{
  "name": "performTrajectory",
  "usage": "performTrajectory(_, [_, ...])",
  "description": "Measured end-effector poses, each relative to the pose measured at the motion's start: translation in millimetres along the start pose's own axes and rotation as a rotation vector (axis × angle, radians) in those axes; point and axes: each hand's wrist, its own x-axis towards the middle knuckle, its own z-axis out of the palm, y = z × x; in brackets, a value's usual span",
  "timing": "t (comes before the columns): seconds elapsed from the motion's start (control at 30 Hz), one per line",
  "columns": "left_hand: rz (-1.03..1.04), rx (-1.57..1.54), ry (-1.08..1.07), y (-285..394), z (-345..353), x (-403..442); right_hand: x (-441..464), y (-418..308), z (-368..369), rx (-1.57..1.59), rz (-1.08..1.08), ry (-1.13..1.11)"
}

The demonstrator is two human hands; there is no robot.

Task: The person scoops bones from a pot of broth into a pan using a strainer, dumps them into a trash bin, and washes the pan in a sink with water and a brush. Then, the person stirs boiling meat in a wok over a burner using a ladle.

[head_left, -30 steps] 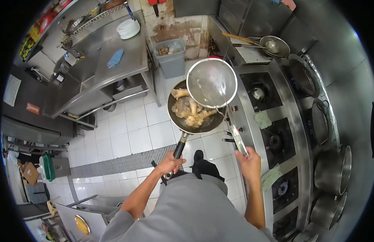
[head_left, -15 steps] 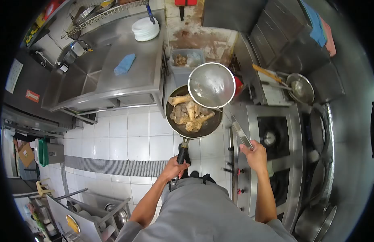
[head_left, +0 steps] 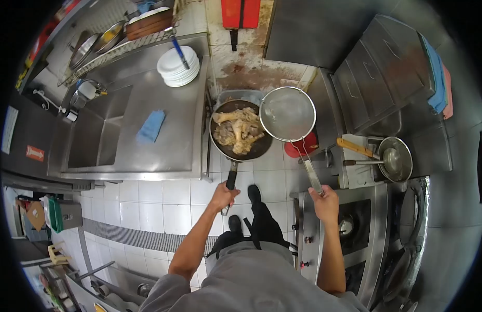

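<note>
My left hand (head_left: 224,197) is closed around the black handle of a frying pan (head_left: 262,147), held out over the floor. Cooked bone-in meat pieces (head_left: 237,131) fill much of the pan. In my right hand (head_left: 325,202) is the metal handle of a round mesh strainer (head_left: 288,115). The strainer hangs beside the pan's right edge, slightly overlapping it from this view. No food pieces show in its mesh. A plastic bin (head_left: 246,94) stands behind the pan, mostly hidden by it, and a red object (head_left: 302,145) is below the strainer.
To the left stands a steel sink counter (head_left: 181,148) with a blue cloth (head_left: 151,126) and stacked white plates (head_left: 178,67). A stove (head_left: 373,195) is at my right. Beyond it, a steel pot (head_left: 402,156) holds a ladle (head_left: 392,160).
The view has shifted forward, nearer the counter and back wall. The strainer has moved right relative to the pan, so it covers less of it. Both hands keep their grips.
</note>
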Motion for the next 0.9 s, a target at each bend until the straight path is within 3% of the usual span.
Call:
performTrajectory(0.23, [-0.006,0.257,0.239,17,-35,139,150,-1,55,-0.223,-0.008,-0.055])
performTrajectory(0.33, [0.110,0.460,0.334,23,-51,191,212,-16,74,-0.262,0.031,-0.171])
performTrajectory(0.53, [0.015,0.683,0.454,11,-82,293,314,-20,150,-0.457,-0.047,-0.271])
performTrajectory(0.73, [-0.028,0.948,0.490,-16,-97,360,346,3,231,-0.495,-0.062,-0.277])
performTrajectory(0.9, [-0.062,1.111,0.435,-18,-111,372,326,18,253,-0.378,0.005,-0.235])
